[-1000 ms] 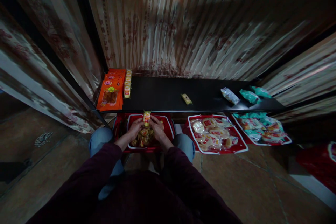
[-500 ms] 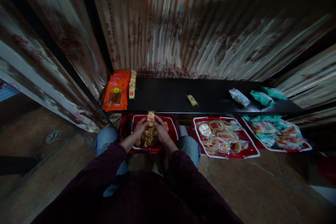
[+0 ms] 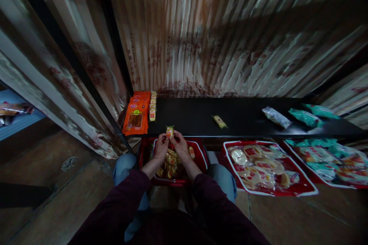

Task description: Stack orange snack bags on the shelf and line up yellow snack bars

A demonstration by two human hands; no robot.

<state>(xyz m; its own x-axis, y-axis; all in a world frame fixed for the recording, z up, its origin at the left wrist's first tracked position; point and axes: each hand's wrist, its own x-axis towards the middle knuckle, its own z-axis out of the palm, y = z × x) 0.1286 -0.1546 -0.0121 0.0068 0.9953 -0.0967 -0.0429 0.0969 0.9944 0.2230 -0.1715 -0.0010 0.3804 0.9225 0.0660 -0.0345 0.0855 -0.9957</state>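
a: head view: left hand (image 3: pixel 160 149) and right hand (image 3: pixel 180 146) pinch one small yellow snack packet (image 3: pixel 170 131) above the red basket (image 3: pixel 201 153).

b: best kept upright, label forward, at the black shelf (image 3: pixel 244 116) edge.

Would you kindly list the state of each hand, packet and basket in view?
Left hand: pinching the small packet.
Right hand: pinching the same small packet.
Red basket: holds many small packets.
Orange packets: stacked on the black shelf.
Lone yellow packet: lying flat on the shelf.
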